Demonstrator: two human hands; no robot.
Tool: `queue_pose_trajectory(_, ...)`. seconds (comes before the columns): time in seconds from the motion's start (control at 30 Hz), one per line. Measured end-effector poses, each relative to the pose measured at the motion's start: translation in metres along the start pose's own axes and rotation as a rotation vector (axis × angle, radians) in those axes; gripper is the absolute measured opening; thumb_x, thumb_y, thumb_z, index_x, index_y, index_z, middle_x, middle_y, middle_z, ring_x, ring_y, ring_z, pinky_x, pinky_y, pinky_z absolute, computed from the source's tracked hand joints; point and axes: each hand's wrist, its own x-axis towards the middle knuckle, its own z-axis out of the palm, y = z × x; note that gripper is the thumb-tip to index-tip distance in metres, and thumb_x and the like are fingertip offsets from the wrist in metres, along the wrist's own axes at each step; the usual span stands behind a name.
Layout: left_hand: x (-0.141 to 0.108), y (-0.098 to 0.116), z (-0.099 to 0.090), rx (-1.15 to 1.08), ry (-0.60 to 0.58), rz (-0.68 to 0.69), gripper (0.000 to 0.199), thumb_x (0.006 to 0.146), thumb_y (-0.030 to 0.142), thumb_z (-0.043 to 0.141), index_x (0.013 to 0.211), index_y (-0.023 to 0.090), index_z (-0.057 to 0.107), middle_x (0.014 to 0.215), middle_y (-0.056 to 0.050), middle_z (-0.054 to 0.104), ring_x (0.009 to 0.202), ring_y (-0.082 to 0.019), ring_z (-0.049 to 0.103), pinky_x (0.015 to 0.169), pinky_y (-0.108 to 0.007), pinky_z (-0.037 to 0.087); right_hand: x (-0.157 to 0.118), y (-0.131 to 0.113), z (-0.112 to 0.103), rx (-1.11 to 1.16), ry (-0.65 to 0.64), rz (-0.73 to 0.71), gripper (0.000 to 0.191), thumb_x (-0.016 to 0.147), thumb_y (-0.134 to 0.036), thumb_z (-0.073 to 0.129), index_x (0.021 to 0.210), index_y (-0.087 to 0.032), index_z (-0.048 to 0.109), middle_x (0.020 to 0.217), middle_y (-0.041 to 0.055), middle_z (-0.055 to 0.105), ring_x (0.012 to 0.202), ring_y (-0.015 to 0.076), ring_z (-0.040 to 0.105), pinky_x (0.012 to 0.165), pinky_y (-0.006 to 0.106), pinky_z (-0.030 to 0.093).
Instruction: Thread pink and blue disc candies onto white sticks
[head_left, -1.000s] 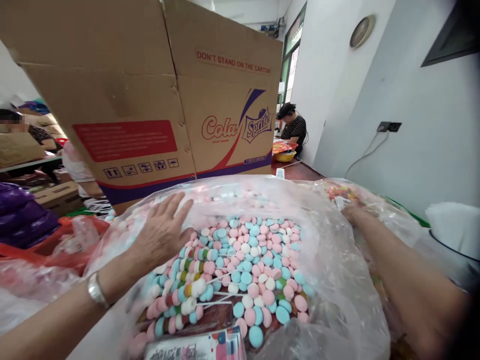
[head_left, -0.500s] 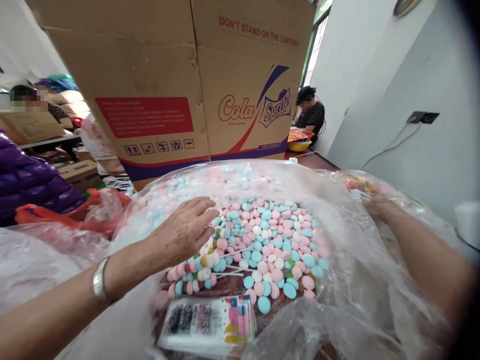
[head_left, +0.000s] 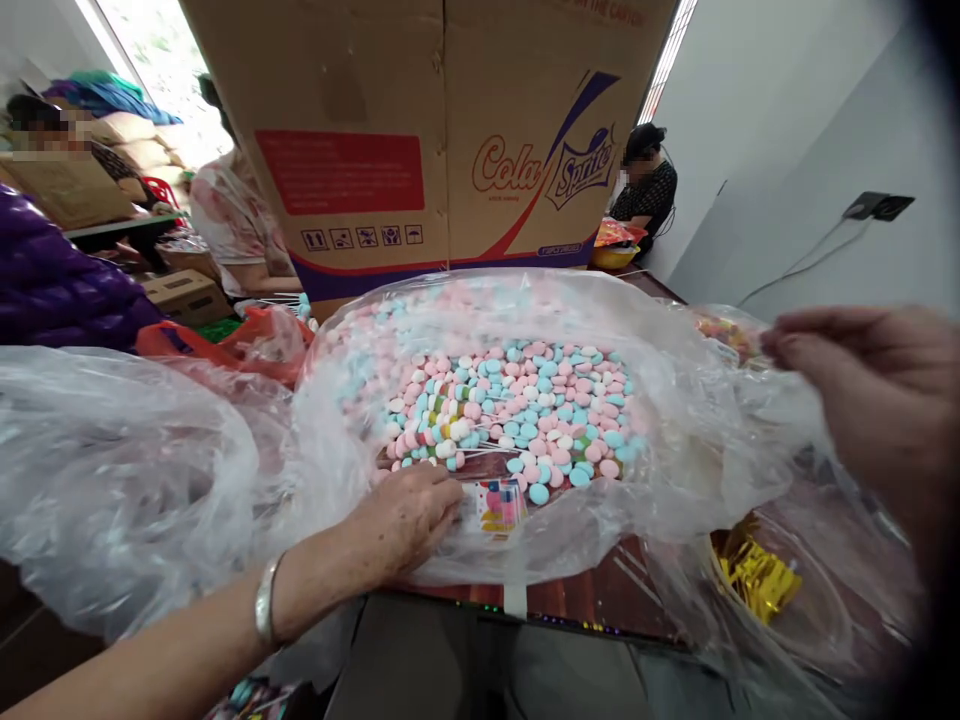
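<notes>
My left hand (head_left: 409, 520), with a silver bangle at the wrist, has its fingers curled together over a stack of printed plastic bags (head_left: 498, 507) at the front of the table, covering much of it. Behind the stack lie candy skewers (head_left: 442, 425) on white sticks. Loose pink, blue and white candy tablets (head_left: 536, 400) lie heaped inside a large clear plastic sheet (head_left: 600, 540). My right hand (head_left: 877, 380) is raised at the right, blurred, thumb and fingertips pinched together. Whatever is in the pinch is too unclear to name. Close beyond it is a bag of colourful candies (head_left: 724, 335).
A tall Cola/Sprite carton (head_left: 375, 90) stands behind the heap. Gold twist ties (head_left: 761, 575) lie in a round clear container at the right. An orange bag (head_left: 225, 345) and purple packs (head_left: 60, 280) are at the left. Several people sit beyond, one a person in black (head_left: 649, 190).
My left hand has moved from above the skewers down to the printed bags. My right hand has come up and back from the candy bag at the right. The view has shifted downward.
</notes>
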Motion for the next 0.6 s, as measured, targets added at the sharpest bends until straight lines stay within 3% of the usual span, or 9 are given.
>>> queue_pose_trajectory(0.07,-0.008,0.006,0.015,-0.029,-0.001,0.004,0.020,0.092,0.013,0.046,0.084,0.017,0.064,0.086,-0.006,0.067,0.080,-0.021,0.063,0.071,-0.031,0.049,-0.037,-0.043,0.003,0.116,-0.264,-0.110,0.019,0.093,-0.031,0.057,0.099,-0.018,0.069,0.095,0.0086,0.072,0.085,0.0166,0.066,0.076,0.032,0.053)
queue_pose_trajectory(0.13,-0.016,0.010,0.030,-0.072,0.011,0.012,0.020,0.092,0.012,0.046,0.084,0.018,0.063,0.084,-0.005,0.066,0.078,-0.020,0.062,0.069,-0.030,0.048,-0.071,-0.077,0.015,0.233,-0.535,-0.275,0.017,0.095,-0.026,0.051,0.097,-0.021,0.067,0.094,0.0054,0.071,0.083,0.0162,0.066,0.073,0.030,0.054)
queue_pose_trajectory(0.2,-0.021,0.012,0.042,-0.122,0.024,0.022,0.020,0.092,0.011,0.045,0.086,0.019,0.062,0.082,-0.003,0.065,0.075,-0.018,0.061,0.067,-0.028,0.047,-0.101,-0.099,0.032,0.274,-0.666,-0.375,0.022,0.096,-0.018,0.044,0.103,-0.019,0.064,0.099,0.0070,0.071,0.090,0.0182,0.066,0.079,0.031,0.054)
queue_pose_trajectory(0.27,-0.021,0.012,0.048,-0.160,0.055,0.009,0.020,0.092,0.009,0.044,0.089,0.019,0.061,0.083,-0.003,0.065,0.074,-0.018,0.061,0.067,-0.028,0.047,-0.127,-0.109,0.049,0.197,-0.784,-0.434,0.022,0.094,-0.012,0.044,0.097,-0.018,0.065,0.092,0.0071,0.070,0.084,0.0199,0.065,0.074,0.032,0.053)
queue_pose_trajectory(0.43,-0.004,0.007,0.044,-0.105,0.260,-0.171,0.014,0.091,0.013,0.048,0.090,0.015,0.062,0.094,-0.009,0.063,0.092,-0.024,0.058,0.084,-0.038,0.048,-0.171,-0.105,0.070,-0.007,-0.884,-0.395,0.015,0.089,-0.009,0.052,0.086,-0.016,0.065,0.083,0.0067,0.067,0.079,0.0226,0.063,0.072,0.035,0.051)
queue_pose_trajectory(0.6,0.007,0.000,0.047,-0.068,0.234,-0.257,0.007,0.083,0.021,0.065,0.086,0.016,0.063,0.096,-0.009,0.063,0.092,-0.026,0.056,0.082,-0.041,0.046,-0.190,-0.095,0.075,0.068,-0.848,-0.298,0.019,0.092,-0.012,0.048,0.082,-0.017,0.063,0.081,0.0061,0.065,0.079,0.0219,0.060,0.071,0.035,0.050)
